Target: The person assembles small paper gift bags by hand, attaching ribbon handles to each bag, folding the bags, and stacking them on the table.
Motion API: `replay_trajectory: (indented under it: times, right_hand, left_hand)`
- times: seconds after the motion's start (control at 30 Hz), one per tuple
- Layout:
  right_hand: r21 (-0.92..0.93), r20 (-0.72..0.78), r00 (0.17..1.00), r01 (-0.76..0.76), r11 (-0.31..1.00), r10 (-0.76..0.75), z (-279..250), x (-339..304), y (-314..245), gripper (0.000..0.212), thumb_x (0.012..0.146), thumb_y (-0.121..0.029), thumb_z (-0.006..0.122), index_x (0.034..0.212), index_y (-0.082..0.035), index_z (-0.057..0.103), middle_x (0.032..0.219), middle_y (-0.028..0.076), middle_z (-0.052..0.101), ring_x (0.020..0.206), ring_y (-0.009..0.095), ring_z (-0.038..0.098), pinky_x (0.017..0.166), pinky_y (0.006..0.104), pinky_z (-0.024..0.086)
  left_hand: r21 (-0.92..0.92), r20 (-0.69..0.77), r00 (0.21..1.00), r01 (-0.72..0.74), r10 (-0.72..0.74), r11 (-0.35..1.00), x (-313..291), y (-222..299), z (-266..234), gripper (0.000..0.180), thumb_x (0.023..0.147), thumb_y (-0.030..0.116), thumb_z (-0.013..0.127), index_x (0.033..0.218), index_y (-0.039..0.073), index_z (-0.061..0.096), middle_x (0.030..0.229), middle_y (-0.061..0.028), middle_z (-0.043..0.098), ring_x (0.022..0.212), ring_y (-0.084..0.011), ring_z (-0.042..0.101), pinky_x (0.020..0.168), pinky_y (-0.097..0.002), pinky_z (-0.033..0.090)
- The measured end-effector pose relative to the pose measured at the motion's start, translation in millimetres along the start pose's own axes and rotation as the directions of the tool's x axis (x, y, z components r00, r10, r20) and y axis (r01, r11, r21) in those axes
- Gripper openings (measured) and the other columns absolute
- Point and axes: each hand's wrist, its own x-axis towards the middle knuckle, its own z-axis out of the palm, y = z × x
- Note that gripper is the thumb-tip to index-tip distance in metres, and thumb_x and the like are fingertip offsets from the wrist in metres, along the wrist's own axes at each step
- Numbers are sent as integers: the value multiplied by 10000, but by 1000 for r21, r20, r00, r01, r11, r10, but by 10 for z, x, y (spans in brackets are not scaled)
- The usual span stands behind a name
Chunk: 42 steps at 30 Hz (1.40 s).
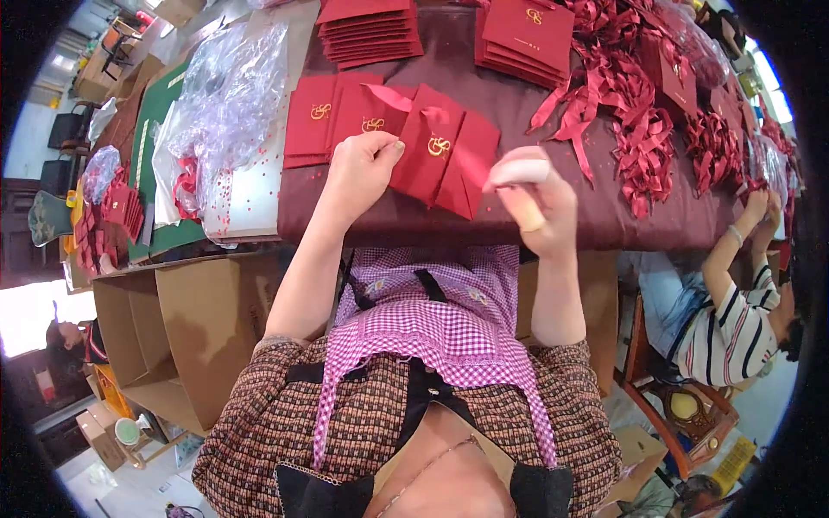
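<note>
A dark red paper gift bag (432, 145) with a gold emblem lies flat before me on the table, tilted, its side fold toward my right. My left hand (367, 168) is closed at its left edge, thumb and forefinger pinched; what sits between them is hidden. From the bag's top a red ribbon (472, 161), smeared by motion, runs to my right hand (542, 198). That hand is curled around its end, partly blurred, with pale covers on some fingers. More flat red bags (321, 112) lie under and beside my left hand.
Stacked red bags (367, 34) stand at the back, with another bag stack (525, 39) further right. Loose red ribbons (604, 104) heap at the right. Clear plastic film (229, 112) lies left. An open cardboard box (190, 319) is below. A co-worker (725, 328) sits at right.
</note>
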Motion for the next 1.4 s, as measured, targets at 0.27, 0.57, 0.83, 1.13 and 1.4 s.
replay_trajectory:
  times: [0.27,0.57,0.83,1.13,1.4]
  right_hand:
    - [-168,48,997,-53,984,62,383,41,330,140,829,-73,649,965,-44,629,879,84,610,854,246,560,817,337,422]
    - [-519,76,988,151,841,-131,525,123,356,92,779,-46,667,844,-48,601,796,66,591,771,254,544,757,357,403]
    - [-538,27,995,99,837,-100,564,160,329,89,753,-59,660,785,-48,578,734,71,569,734,260,532,734,371,398]
    - [-775,214,973,226,591,-91,560,317,115,96,716,-146,617,731,-61,576,679,96,604,749,271,568,782,410,404]
    - [-730,233,971,215,648,-59,458,346,89,103,719,-142,615,697,-60,557,688,107,610,737,275,563,778,408,403]
  left_hand:
    - [-261,174,982,124,-79,957,6,-23,-12,216,900,84,601,1052,-63,641,868,20,636,796,-51,547,715,-219,452]
    - [-390,265,964,99,8,916,-56,-48,-35,293,852,13,627,1134,-63,600,888,7,600,791,-56,530,703,-213,450]
    - [-364,227,972,27,61,931,-94,36,-37,275,832,21,639,1095,-55,611,817,-6,591,742,-59,503,660,-226,444]
    - [-210,175,978,-72,110,975,-123,168,0,232,803,3,623,1029,-52,616,810,-93,603,714,-160,575,661,-283,472]
    - [-200,181,949,-222,259,954,-159,280,-56,196,810,-14,569,995,-49,623,823,-141,589,770,-264,606,700,-317,479]
